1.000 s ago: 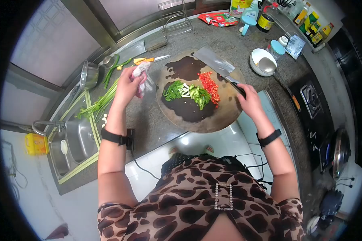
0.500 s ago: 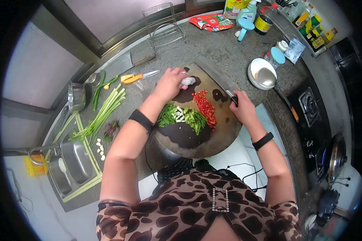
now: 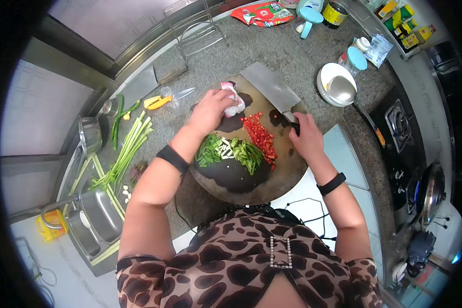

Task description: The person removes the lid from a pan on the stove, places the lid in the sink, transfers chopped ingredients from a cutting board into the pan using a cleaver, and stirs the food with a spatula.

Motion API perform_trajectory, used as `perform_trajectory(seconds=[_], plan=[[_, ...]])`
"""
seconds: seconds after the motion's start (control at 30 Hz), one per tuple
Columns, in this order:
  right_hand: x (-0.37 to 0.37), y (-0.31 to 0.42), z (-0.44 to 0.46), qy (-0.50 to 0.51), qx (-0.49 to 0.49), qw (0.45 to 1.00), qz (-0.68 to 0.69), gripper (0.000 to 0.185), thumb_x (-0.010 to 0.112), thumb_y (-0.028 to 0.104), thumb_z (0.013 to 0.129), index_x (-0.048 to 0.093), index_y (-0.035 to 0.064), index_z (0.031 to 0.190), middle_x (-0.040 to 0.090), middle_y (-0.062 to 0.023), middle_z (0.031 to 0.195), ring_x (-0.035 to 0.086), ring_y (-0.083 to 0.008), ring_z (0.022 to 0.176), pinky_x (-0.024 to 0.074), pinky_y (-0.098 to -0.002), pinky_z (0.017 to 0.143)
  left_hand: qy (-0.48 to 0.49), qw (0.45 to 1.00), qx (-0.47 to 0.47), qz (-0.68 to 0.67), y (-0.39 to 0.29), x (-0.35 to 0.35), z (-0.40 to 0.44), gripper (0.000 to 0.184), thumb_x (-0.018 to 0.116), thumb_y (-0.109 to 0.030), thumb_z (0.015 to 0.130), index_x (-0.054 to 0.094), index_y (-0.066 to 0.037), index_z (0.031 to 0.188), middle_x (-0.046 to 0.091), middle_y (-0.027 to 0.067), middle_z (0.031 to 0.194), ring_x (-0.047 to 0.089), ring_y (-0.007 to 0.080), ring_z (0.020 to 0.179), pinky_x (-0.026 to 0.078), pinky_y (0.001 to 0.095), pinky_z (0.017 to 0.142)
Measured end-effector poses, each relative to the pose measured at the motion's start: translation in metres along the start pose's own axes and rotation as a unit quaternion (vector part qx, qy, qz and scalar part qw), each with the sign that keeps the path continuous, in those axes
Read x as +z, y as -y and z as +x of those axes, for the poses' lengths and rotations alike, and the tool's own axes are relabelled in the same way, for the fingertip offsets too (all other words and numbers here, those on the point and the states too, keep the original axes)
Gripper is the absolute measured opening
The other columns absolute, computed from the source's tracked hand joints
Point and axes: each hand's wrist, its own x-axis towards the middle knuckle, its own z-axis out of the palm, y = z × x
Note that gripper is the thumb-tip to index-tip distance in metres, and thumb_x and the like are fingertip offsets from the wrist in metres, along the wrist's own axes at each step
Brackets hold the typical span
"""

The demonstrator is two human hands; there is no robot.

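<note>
My left hand (image 3: 210, 109) has its fingers closed on a pale pink-and-white piece of meat (image 3: 234, 105) at the far side of the round cutting board (image 3: 287, 177). In my right hand (image 3: 308, 136) is the dark handle of a cleaver (image 3: 269, 86). Its broad blade reaches over the board's far right edge, to the right of the meat and apart from it. Nearer me on the board lie chopped red chillies (image 3: 261, 138), chopped green peppers (image 3: 248, 155), short white pieces (image 3: 224, 149) and chopped greens (image 3: 208, 150).
Left of the board are green stalks (image 3: 131, 146), long green chillies (image 3: 119, 120), an orange-handled knife (image 3: 161, 102) and a second cleaver (image 3: 143, 84). A sink (image 3: 100, 220) sits at lower left. To the right are a white bowl (image 3: 324, 84) with a ladle (image 3: 341, 90) and a stove (image 3: 398, 123).
The meat now hangs out longer from my left fingers, its pink end showing. The cleaver blade has turned from a narrow angle to show its broad side. The whole view has shifted slightly.
</note>
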Motion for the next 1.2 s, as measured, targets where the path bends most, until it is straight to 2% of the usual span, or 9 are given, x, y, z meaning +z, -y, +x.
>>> perform_trajectory(seconds=[0.47, 0.57, 0.63, 0.7, 0.77, 0.83, 1.0, 1.03, 1.2], plan=[[0.005, -0.013, 0.003, -0.018, -0.044, 0.999, -0.008, 0.035, 0.061, 0.019, 0.081, 0.051, 0.0101, 0.113, 0.051, -0.0127, 0.104, 0.059, -0.0337, 0.086, 0.0494, -0.0436, 0.071, -0.027, 0.965, -0.222, 0.136, 0.03, -0.06, -0.149, 0.04, 0.059, 0.004, 0.07, 0.063, -0.013, 0.106, 0.059, 0.0098, 0.108, 0.055, 0.0335, 0.094, 0.045, 0.038, 0.083], [-0.003, -0.013, 0.01, -0.026, -0.06, 0.998, -0.012, 0.035, 0.062, 0.021, 0.081, 0.051, 0.0106, 0.112, 0.052, -0.0128, 0.106, 0.06, -0.0353, 0.082, 0.0492, -0.0456, 0.071, -0.113, 0.956, -0.264, 0.065, 0.029, -0.063, -0.191, 0.037, 0.057, 0.003, 0.077, 0.06, -0.009, 0.111, 0.061, 0.0092, 0.104, 0.059, 0.0254, 0.088, 0.048, 0.0337, 0.078], [-0.02, -0.005, 0.012, -0.068, -0.111, 0.991, 0.009, 0.033, 0.061, 0.021, 0.083, 0.051, 0.0075, 0.112, 0.055, -0.0102, 0.098, 0.061, -0.0292, 0.076, 0.0496, -0.0409, 0.067, -0.194, 0.815, -0.496, -0.228, 0.014, -0.071, -0.204, 0.033, 0.056, 0.001, 0.082, 0.058, -0.004, 0.114, 0.063, 0.0062, 0.1, 0.061, 0.0182, 0.085, 0.048, 0.0281, 0.075], [-0.04, 0.009, 0.015, 0.015, -0.045, 0.982, 0.182, 0.03, 0.059, 0.021, 0.086, 0.051, 0.006, 0.111, 0.055, -0.008, 0.093, 0.059, -0.0237, 0.071, 0.0479, -0.036, 0.061, -0.257, 0.779, -0.508, -0.262, -0.006, -0.088, -0.21, 0.031, 0.053, -0.002, 0.088, 0.054, -0.001, 0.118, 0.061, 0.0035, 0.102, 0.059, 0.0118, 0.087, 0.047, 0.0246, 0.075], [-0.066, 0.032, 0.014, 0.105, 0.018, 0.931, 0.348, 0.028, 0.056, 0.022, 0.089, 0.051, 0.0046, 0.11, 0.055, -0.0057, 0.087, 0.056, -0.0181, 0.067, 0.0462, -0.0312, 0.055, -0.348, 0.686, -0.471, -0.431, -0.016, -0.095, -0.215, 0.033, 0.052, -0.004, 0.09, 0.051, -0.005, 0.123, 0.061, 0.0036, 0.107, 0.059, 0.0118, 0.09, 0.047, 0.0259, 0.079], [-0.09, 0.058, 0.002, 0.23, 0.078, 0.691, 0.681, 0.024, 0.048, 0.023, 0.094, 0.051, 0.0034, 0.108, 0.053, -0.0026, 0.082, 0.047, -0.0098, 0.061, 0.0368, -0.0221, 0.046, -0.394, 0.658, -0.424, -0.483, -0.043, -0.11, -0.204, 0.034, 0.053, -0.006, 0.09, 0.05, -0.004, 0.124, 0.061, 0.0033, 0.107, 0.058, 0.0118, 0.091, 0.046, 0.0258, 0.08], [-0.094, 0.078, -0.01, 0.346, 0.048, 0.574, 0.74, 0.029, 0.044, 0.031, 0.096, 0.048, 0.0062, 0.11, 0.05, -0.0023, 0.081, 0.043, -0.0068, 0.057, 0.0306, -0.0192, 0.041, -0.38, 0.722, -0.392, -0.424, -0.076, -0.12, -0.199, 0.036, 0.056, -0.006, 0.088, 0.05, -0.003, 0.124, 0.061, 0.0033, 0.107, 0.058, 0.0112, 0.092, 0.045, 0.0249, 0.081], [-0.096, 0.079, -0.011, 0.353, 0.046, 0.576, 0.736, 0.029, 0.044, 0.031, 0.096, 0.048, 0.0062, 0.11, 0.05, -0.0023, 0.081, 0.043, -0.0068, 0.057, 0.0306, -0.0192, 0.041, -0.368, 0.738, -0.41, -0.389, -0.079, -0.118, -0.202, 0.036, 0.056, -0.006, 0.088, 0.051, -0.003, 0.123, 0.061, 0.0031, 0.106, 0.058, 0.0111, 0.092, 0.045, 0.0248, 0.081], [-0.078, 0.057, -0.011, 0.189, -0.044, 0.887, 0.419, 0.024, 0.054, 0.025, 0.091, 0.052, 0.0057, 0.104, 0.056, -0.0014, 0.082, 0.053, -0.0109, 0.064, 0.0427, -0.0245, 0.053, -0.296, 0.85, -0.426, -0.095, -0.056, -0.081, -0.238, 0.041, 0.059, -0.002, 0.075, 0.057, -0.003, 0.117, 0.055, 0.0152, 0.117, 0.052, 0.0279, 0.111, 0.042, 0.0342, 0.094]])
